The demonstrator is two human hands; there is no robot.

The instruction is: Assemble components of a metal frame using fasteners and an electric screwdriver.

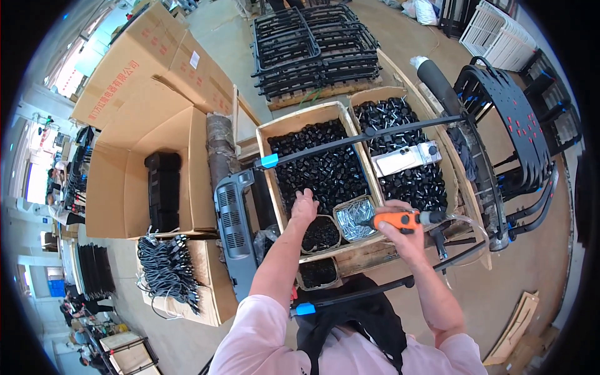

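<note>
My left hand [305, 206] reaches into the left wooden bin [267, 181], its bent fingers touching the small black knob-like parts [331, 159]. Whether a part is pinched in them is hidden. In my right hand [403, 237] is an orange power screwdriver [397, 221], its dark tip towards the left and a clear hose behind it. Below that tip stands a small box of silver screws [355, 219]. A tray of tiny black pieces [320, 234] sits beside it, near my left wrist. Across the bins lies a black tubular frame [375, 133] with blue tape at its left ends.
The right bin [359, 100] holds black parts with bolts, and a white phone-like slab [405, 160] on top. Left are a grey vented panel [234, 215], an open carton [119, 194] and bundled black cables [167, 269]. Stacked frames [312, 50] stand beyond; curved black panels [509, 112] stand right.
</note>
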